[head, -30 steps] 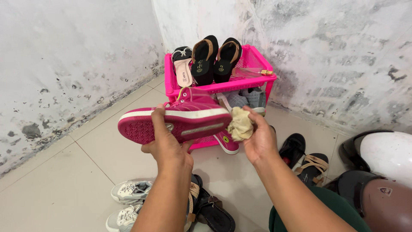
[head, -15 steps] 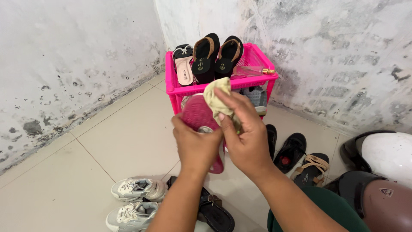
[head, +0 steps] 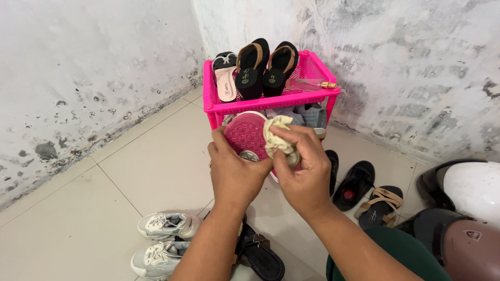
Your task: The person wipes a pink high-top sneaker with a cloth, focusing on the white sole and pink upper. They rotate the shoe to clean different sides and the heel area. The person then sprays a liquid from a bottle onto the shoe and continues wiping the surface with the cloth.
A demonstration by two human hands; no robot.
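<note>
- Over the tiled floor (head: 130, 166), in the head view, your left hand (head: 234, 174) grips the pink sneaker (head: 249, 139) with fingers curled around its edge, sole turned up towards you in front of the pink shoe rack (head: 271, 101).
- Your right hand (head: 304, 177) pinches a beige rag (head: 276, 138) between thumb and fingers and presses it onto the sole near its middle.
- A second ago the sneaker lay sideways in your left hand with the rag bunched clear of it; half a second ago the rag sat higher, up at the toe end. Now it has come down onto the tread (a wiping stroke along the sole, by the look of it).
- On the rack's top shelf you have two black wedge sandals (head: 265, 65) standing on end and one white-strapped sandal (head: 225, 78) beside them, plus a clear bottle with a gold cap (head: 310, 84) lying flat.
- On the floor: two white sneakers (head: 164, 239) near your left forearm, black flats (head: 357, 182) and one tan-strapped sandal (head: 380, 205) to the right.
- Two helmets sit at the right edge, one white (head: 469, 184), one maroon (head: 463, 247).
</note>
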